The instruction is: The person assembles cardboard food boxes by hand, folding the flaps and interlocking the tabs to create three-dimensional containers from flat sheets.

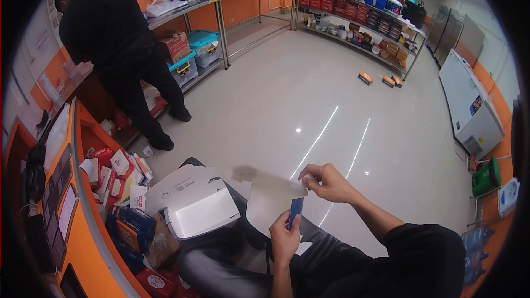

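Above my lap I hold a partly folded cardboard box blank (270,196), pale on its inner face with a blue side panel. My left hand (285,237) is closed around the lower end of that blue panel, thumb along it. Higher up, my right hand (329,183) pinches the blank's upper right corner between thumb and fingers. To the left, an opened white cardboard box (203,209) rests on my leg, its lid flap folded back and its inside showing bare.
Folded red, white and blue cartons (118,174) fill the shelf space at my left, below an orange counter (83,226). A person in black (118,33) bends over a shelf at the far left. Orange-and-black boxes (365,78) lie on the floor near a steel rack. A white chest freezer (469,99) stands right.
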The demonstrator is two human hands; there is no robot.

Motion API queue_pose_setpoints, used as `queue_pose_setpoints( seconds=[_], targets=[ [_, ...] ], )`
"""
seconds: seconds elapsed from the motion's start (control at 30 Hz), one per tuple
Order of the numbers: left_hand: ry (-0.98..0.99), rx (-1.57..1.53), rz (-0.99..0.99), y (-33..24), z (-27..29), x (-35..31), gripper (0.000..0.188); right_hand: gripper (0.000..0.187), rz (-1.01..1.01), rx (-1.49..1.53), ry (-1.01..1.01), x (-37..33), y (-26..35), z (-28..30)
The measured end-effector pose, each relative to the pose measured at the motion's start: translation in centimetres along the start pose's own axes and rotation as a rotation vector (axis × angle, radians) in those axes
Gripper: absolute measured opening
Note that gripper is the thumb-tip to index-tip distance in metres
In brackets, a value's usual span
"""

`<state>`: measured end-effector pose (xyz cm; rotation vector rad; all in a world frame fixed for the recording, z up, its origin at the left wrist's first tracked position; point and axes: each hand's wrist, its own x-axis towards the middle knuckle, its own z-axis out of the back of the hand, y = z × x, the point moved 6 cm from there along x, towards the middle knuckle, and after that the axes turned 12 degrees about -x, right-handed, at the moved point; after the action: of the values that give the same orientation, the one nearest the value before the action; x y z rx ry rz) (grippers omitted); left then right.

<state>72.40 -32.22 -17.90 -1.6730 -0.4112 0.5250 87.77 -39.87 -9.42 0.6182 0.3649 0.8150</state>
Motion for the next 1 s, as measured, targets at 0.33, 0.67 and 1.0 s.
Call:
queue_pose_setpoints(
  seconds=[0.33, 0.67, 1.0],
  targets=[
    [-0.055, -0.094, -0.041, -0.9, -1.0, -1.7, 0.021, 0.018, 0.566, -0.223, -0.041, -3.5, 5.7, -1.8],
    [-0.163, -0.614, 0.240, 8.1, -4.8, 0.6, 0.021, 0.022, 0.195, -0.437, 0.012, -2.1, -0.1, -3.6],
    [-0.149, -0.344, 0.219, 7.9, -2.5, 1.2, 0.025, 0.025, 0.085, -0.191, -0.005, -0.9, -0.1, -5.1]
  ],
)
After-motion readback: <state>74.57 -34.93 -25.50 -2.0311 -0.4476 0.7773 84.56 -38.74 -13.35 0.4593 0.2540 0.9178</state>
